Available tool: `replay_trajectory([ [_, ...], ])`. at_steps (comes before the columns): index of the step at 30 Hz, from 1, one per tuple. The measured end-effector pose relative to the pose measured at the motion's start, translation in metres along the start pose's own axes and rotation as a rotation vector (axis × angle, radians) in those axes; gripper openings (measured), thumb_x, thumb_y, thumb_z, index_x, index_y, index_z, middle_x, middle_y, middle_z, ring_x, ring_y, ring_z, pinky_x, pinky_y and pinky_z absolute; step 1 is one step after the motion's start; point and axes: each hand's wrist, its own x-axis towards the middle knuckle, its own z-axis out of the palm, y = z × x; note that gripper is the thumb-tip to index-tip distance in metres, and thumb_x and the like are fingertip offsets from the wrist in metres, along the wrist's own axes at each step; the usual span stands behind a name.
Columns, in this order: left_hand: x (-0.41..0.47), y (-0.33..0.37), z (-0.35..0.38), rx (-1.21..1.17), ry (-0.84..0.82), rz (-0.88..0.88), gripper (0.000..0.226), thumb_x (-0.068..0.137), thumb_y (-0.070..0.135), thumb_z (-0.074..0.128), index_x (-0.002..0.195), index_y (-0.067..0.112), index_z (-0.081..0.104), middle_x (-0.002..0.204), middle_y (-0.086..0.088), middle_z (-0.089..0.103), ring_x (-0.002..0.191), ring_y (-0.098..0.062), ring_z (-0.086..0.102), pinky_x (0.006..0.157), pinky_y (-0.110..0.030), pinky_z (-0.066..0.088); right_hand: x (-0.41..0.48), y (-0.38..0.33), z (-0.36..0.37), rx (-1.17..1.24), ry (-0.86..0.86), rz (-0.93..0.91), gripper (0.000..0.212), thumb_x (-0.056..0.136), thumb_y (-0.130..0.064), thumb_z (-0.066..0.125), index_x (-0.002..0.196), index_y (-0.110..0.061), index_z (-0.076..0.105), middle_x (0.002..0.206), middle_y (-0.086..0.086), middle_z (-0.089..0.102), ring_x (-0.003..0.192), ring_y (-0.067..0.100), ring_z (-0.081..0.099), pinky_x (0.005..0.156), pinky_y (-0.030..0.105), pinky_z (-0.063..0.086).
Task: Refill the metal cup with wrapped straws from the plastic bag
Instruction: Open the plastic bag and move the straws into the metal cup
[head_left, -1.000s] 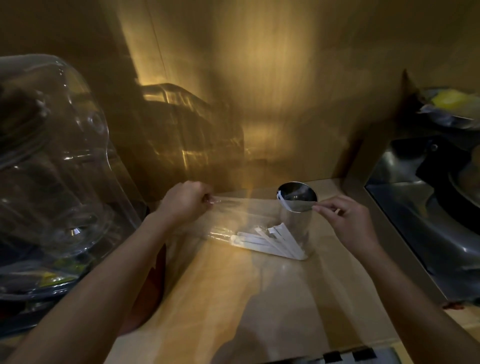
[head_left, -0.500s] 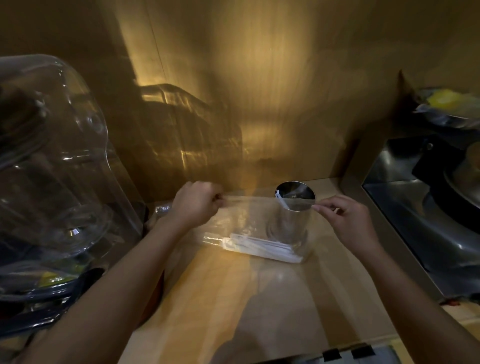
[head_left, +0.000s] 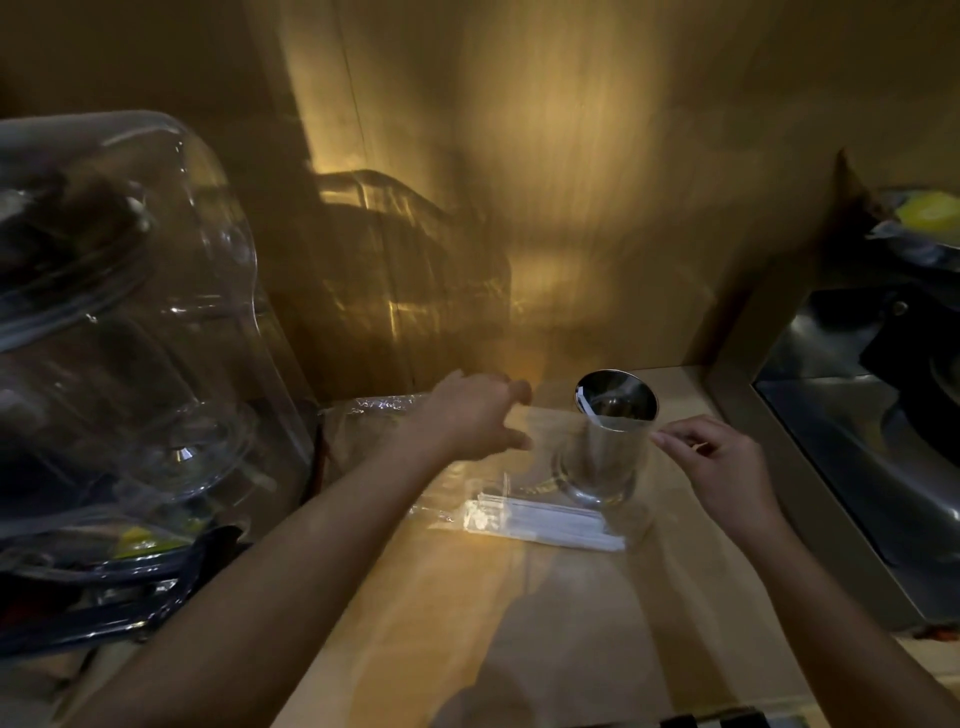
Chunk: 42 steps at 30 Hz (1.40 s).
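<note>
A shiny metal cup (head_left: 614, 436) stands upright on the wooden counter (head_left: 519, 597), seen through a clear plastic bag (head_left: 457, 499) held in front of it. One white wrapped straw leans inside the cup's rim. A bundle of white wrapped straws (head_left: 545, 522) lies at the bottom of the bag, just in front of the cup. My left hand (head_left: 467, 415) is at the bag's upper left edge with its fingers spread, gripping nothing. My right hand (head_left: 711, 460) is to the right of the cup, pinching the bag's top right edge.
Large clear plastic containers (head_left: 130, 338) are stacked at the left, close to my left forearm. A stainless steel basin (head_left: 857, 441) sits in a raised frame at the right. A wooden wall closes the back. Something yellow (head_left: 930, 213) lies on the upper right.
My left hand has let go of the bag's edge and spread its fingers. The bag has sagged and the straws lie flatter. My right hand has kept its pinch.
</note>
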Motion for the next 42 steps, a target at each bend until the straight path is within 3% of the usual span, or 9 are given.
replay_trajectory([
  [4,0.010,0.019,0.006,-0.078,-0.019,0.092,0.032,0.086,0.043,0.057,0.112,0.023,0.057,0.112,-0.001,0.067,0.103,-0.022,0.060,0.082,-0.033,0.036,0.001,-0.003,0.002,0.031,-0.004,0.012,0.014,0.078,-0.011,0.069,0.072,-0.024,0.067,0.075,-0.003,0.063,0.072,0.010,0.058,0.058,0.007,0.041],
  [7,0.013,0.020,0.003,-0.167,0.015,0.087,0.014,0.090,0.027,0.055,0.093,0.019,0.066,0.095,0.003,0.071,0.090,-0.020,0.064,0.070,-0.029,0.040,-0.001,-0.001,-0.003,0.053,-0.017,0.047,0.010,0.078,-0.014,0.068,0.073,-0.022,0.068,0.078,-0.002,0.065,0.074,0.012,0.059,0.064,0.019,0.045],
  [12,0.019,0.026,-0.025,-0.217,0.007,0.118,0.013,0.088,0.027,0.058,0.084,0.021,0.068,0.067,0.016,0.056,0.074,-0.011,0.057,0.062,-0.027,0.038,-0.006,0.004,-0.009,0.110,-0.072,0.173,0.018,0.077,-0.020,0.069,0.094,-0.018,0.066,0.091,-0.002,0.064,0.085,0.012,0.058,0.068,0.025,0.043],
  [18,0.032,0.031,-0.082,-0.206,0.115,0.141,0.014,0.084,0.032,0.064,0.080,0.020,0.070,0.081,-0.001,0.073,0.083,-0.020,0.064,0.075,-0.036,0.052,-0.015,0.015,-0.008,0.147,-0.137,0.258,0.016,0.075,-0.009,0.071,0.090,-0.013,0.069,0.090,0.001,0.066,0.085,0.011,0.060,0.069,0.021,0.047],
  [22,0.040,0.030,-0.117,-0.264,0.162,0.179,0.014,0.083,0.027,0.066,0.075,0.016,0.070,0.076,-0.003,0.075,0.073,-0.015,0.064,0.071,-0.033,0.051,-0.018,0.025,-0.004,0.314,-0.058,0.299,0.019,0.072,0.005,0.069,0.080,-0.013,0.070,0.083,0.002,0.068,0.076,0.009,0.060,0.059,0.004,0.045],
  [29,0.054,0.039,-0.153,-0.331,0.261,0.234,0.014,0.082,0.023,0.067,0.076,0.010,0.070,0.074,-0.005,0.074,0.056,-0.003,0.055,0.056,-0.021,0.041,-0.018,0.029,-0.012,0.426,0.094,0.305,0.019,0.067,0.005,0.072,0.067,-0.014,0.073,0.064,-0.008,0.073,0.062,-0.001,0.064,0.060,0.007,0.048],
  [36,0.064,0.050,-0.165,-0.364,0.292,0.282,0.014,0.084,0.020,0.065,0.082,0.007,0.070,0.077,-0.008,0.074,0.079,-0.025,0.068,0.075,-0.041,0.055,-0.023,0.023,-0.058,0.388,0.258,0.288,0.015,0.075,-0.010,0.070,0.071,-0.024,0.073,0.069,0.000,0.072,0.070,0.018,0.063,0.065,0.028,0.050],
  [40,0.069,0.068,-0.172,-0.460,0.286,0.340,0.014,0.084,0.019,0.065,0.082,0.006,0.070,0.068,0.000,0.068,0.079,-0.027,0.069,0.074,-0.034,0.054,-0.031,0.012,-0.090,0.408,0.353,0.209,0.021,0.080,-0.005,0.062,0.069,-0.021,0.069,0.059,-0.010,0.071,0.055,-0.002,0.060,0.053,0.007,0.046],
  [42,0.072,0.081,-0.175,-0.490,0.290,0.377,0.014,0.084,0.018,0.065,0.081,0.005,0.069,0.066,0.002,0.066,0.080,-0.030,0.068,0.068,-0.029,0.052,-0.035,0.010,-0.106,0.410,0.380,0.193,0.024,0.084,-0.003,0.058,0.070,-0.019,0.067,0.058,-0.005,0.070,0.054,0.002,0.059,0.053,0.010,0.048],
])
